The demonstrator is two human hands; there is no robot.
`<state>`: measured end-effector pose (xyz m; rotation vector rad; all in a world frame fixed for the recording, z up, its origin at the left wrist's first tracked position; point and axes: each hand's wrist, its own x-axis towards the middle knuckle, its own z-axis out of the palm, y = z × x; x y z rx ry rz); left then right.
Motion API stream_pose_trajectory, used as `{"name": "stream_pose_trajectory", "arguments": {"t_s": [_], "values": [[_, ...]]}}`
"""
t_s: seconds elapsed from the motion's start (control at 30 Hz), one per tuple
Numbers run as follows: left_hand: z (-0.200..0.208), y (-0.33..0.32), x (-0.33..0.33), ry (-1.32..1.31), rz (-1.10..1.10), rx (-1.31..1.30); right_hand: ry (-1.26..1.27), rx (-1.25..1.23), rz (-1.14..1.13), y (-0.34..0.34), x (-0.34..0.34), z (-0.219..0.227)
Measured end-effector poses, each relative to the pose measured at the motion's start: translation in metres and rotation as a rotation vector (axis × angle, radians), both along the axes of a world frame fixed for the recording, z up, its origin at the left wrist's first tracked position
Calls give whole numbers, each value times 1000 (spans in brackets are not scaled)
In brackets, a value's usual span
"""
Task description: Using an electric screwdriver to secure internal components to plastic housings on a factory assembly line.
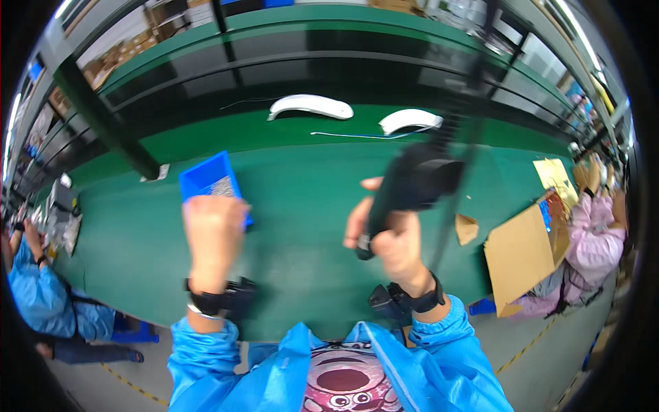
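My right hand (388,237) is wrapped around a black electric screwdriver (415,178), tilted with its tip end toward me. The screwdriver's upper part is blurred, and a dark cord runs up from it. My left hand (214,223) is at the near side of a blue bin (206,173), covering part of it. Small metal pieces, which look like screws (223,187), lie in the bin. The left fingers are curled in and blurred; whatever they may hold is hidden. Both wrists wear black straps with small dark devices.
Two white curved covers (310,105) (410,120) lie along the back ledge, with thin wires beside them. An open cardboard box (518,254) stands at the right edge near a person in pink. A brown scrap (466,229) lies nearby. Another person in blue sits at left.
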<state>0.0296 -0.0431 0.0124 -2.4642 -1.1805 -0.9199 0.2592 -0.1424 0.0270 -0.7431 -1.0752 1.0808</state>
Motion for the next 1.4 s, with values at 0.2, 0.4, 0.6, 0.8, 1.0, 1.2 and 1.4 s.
{"name": "stream_pose_trajectory", "arguments": {"t_s": [0.2,0.4,0.6,0.8,1.0,1.2,1.4], "values": [[3,12,-30,-109,-19,-247,-729,-86,-400,-19,85,-8],[17,-33,106,-570,-592,-745,-1001,-500,-825,-60,195,-63],[15,-36,134,-1393,-941,-1359,-1265,-649,-664,-71,216,-81],[66,-45,107,-1742,-1532,-1366,-406,-357,-314,-61,155,-50],[82,-61,90,-1817,-1619,-1357,-394,176,-331,-50,42,19],[90,-64,80,-1894,-1481,-1313,-648,401,-360,-50,-7,40],[90,-68,76,-1899,-1435,-1309,-446,364,-162,-61,-26,41]]}}
